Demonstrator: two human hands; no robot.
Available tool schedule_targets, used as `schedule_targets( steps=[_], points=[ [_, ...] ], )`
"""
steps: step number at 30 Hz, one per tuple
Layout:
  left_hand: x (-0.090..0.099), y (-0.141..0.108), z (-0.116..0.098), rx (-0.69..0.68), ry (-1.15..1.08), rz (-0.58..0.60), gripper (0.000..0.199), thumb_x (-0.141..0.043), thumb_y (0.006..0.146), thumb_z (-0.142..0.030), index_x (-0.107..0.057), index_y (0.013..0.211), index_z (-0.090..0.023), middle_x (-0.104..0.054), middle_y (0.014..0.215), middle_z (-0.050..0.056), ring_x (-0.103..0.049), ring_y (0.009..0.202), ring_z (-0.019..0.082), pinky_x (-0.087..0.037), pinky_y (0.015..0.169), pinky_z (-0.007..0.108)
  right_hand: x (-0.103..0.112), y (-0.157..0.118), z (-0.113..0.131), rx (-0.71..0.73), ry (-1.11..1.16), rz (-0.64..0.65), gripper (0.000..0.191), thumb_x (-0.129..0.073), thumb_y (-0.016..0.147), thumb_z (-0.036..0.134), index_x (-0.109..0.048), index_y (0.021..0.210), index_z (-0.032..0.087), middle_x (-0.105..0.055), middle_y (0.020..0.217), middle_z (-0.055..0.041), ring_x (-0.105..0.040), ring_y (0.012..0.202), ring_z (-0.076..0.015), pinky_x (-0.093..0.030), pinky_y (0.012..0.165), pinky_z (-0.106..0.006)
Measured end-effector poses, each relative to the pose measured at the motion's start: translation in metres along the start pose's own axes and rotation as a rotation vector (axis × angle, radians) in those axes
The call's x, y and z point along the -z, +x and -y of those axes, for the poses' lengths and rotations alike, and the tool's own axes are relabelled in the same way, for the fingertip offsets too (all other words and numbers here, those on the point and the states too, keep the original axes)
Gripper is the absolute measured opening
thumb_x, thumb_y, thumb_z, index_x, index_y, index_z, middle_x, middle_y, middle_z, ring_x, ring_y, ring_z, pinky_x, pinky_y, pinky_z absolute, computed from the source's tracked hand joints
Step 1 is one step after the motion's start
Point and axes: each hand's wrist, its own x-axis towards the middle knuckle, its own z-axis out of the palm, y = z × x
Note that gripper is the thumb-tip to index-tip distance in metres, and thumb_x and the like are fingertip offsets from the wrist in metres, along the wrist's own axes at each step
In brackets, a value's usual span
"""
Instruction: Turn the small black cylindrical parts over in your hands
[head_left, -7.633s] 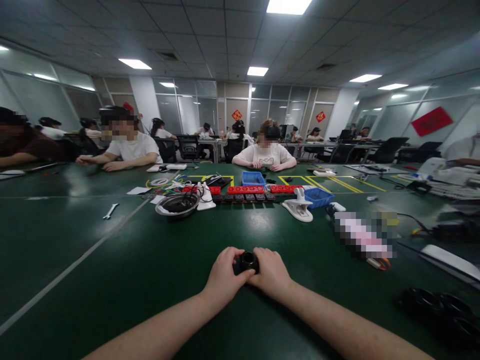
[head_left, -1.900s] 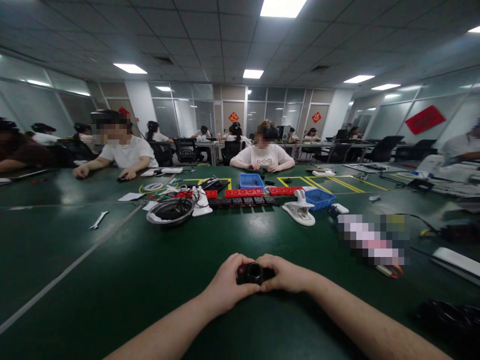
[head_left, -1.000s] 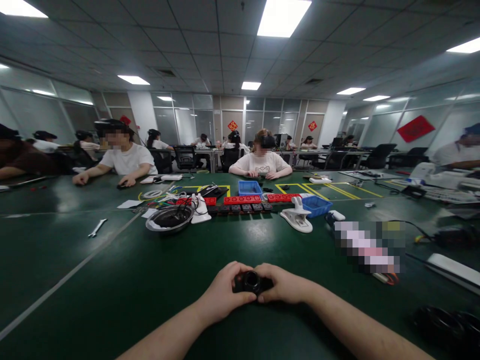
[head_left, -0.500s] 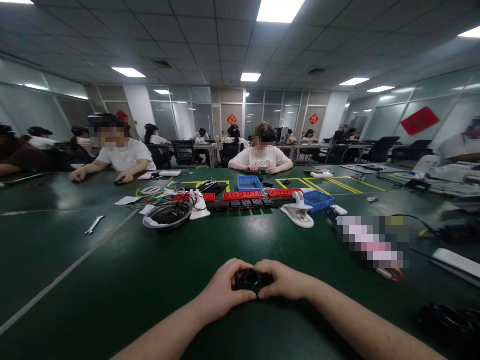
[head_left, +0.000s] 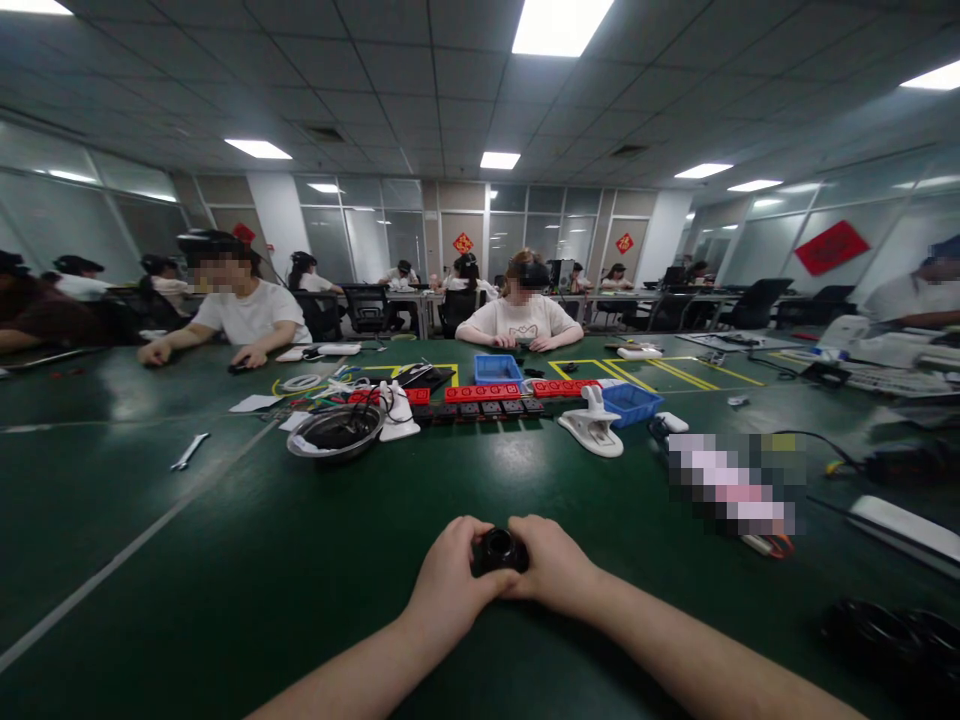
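Both my hands are wrapped around a black, shiny round part [head_left: 500,548] with a hole in its top. My left hand [head_left: 450,572] curls along its left side, thumb reaching across the front. From the other side my right hand [head_left: 556,565] grips it, with the thumb near the left one. The fingers hide much of the part's sides, so its exact kind does not show. It is held low over the green table [head_left: 360,580]; whether it rests on the surface I cannot tell.
Ahead lie a metal bowl [head_left: 296,450], red sockets [head_left: 491,392], a white clip stand [head_left: 596,432] and a blue bin [head_left: 634,405]. A wrench [head_left: 189,452] lies left. On the right are a white bar [head_left: 904,533] and black ring-shaped parts [head_left: 874,630]. Co-workers sit across the table.
My right hand has closed in around the black part, which now looks turned, with less of it showing to the right. The view has shifted slightly.
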Motion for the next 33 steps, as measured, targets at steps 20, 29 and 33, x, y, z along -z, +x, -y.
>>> schedule_targets(
  steps=[20, 29, 33],
  points=[
    [0.013, 0.007, 0.008, -0.090, -0.166, 0.212, 0.035, -0.065, 0.059, -0.026, -0.054, 0.091, -0.018, -0.050, 0.087, 0.001, -0.046, 0.073, 0.015, -0.037, 0.062, 0.023, 0.014, 0.001, -0.018, 0.290, 0.356, 0.227, 0.030, -0.064, 0.064, 0.026, -0.055, 0.091, 0.015, -0.052, 0.087, -0.0010, -0.047, 0.080, -0.0157, -0.037, 0.071, -0.026],
    [0.011, 0.008, 0.012, -0.104, -0.182, 0.224, 0.036, -0.066, 0.059, -0.027, -0.054, 0.092, -0.019, -0.049, 0.088, 0.001, -0.046, 0.075, 0.015, -0.036, 0.063, 0.023, 0.013, 0.003, -0.020, 0.282, 0.407, 0.233, 0.025, -0.064, 0.063, 0.024, -0.056, 0.086, 0.015, -0.051, 0.081, 0.0003, -0.047, 0.075, -0.0141, -0.037, 0.067, -0.024],
    [0.012, 0.007, 0.008, -0.096, -0.159, 0.218, 0.035, -0.066, 0.059, -0.030, -0.055, 0.089, -0.019, -0.049, 0.086, 0.001, -0.046, 0.073, 0.015, -0.036, 0.061, 0.023, 0.009, 0.004, -0.022, 0.204, 0.468, 0.232, 0.028, -0.067, 0.059, 0.025, -0.054, 0.082, 0.014, -0.049, 0.076, 0.0020, -0.046, 0.071, -0.0128, -0.036, 0.063, -0.022]
  ],
)
